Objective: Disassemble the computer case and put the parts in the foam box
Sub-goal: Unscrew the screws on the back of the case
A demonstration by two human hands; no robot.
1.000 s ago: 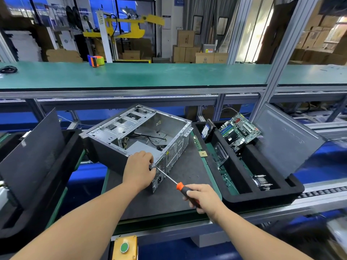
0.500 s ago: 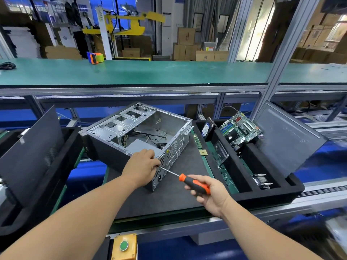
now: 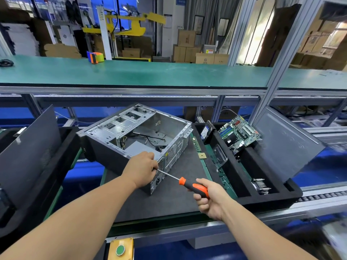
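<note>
The open grey computer case (image 3: 131,132) lies on the dark mat (image 3: 184,175), its rear panel facing me. My left hand (image 3: 139,168) rests on the case's near rear corner, fingers curled at the screwdriver's tip. My right hand (image 3: 208,197) grips the orange-and-black handle of the screwdriver (image 3: 187,183), whose shaft points at the rear panel. To the right sits the black foam box (image 3: 272,197), holding a green motherboard (image 3: 238,133), a drive (image 3: 207,131) and a heatsink (image 3: 260,185).
A grey side panel (image 3: 285,141) leans against the foam box's far right. Another black foam box (image 3: 28,166) with a dark panel stands at the left. A small chip (image 3: 202,155) lies on the mat. A yellow button box (image 3: 121,248) sits at the front edge.
My right hand has turned on the screwdriver handle and shifted slightly right; more of the orange handle shows. My left hand stays at the case corner.
</note>
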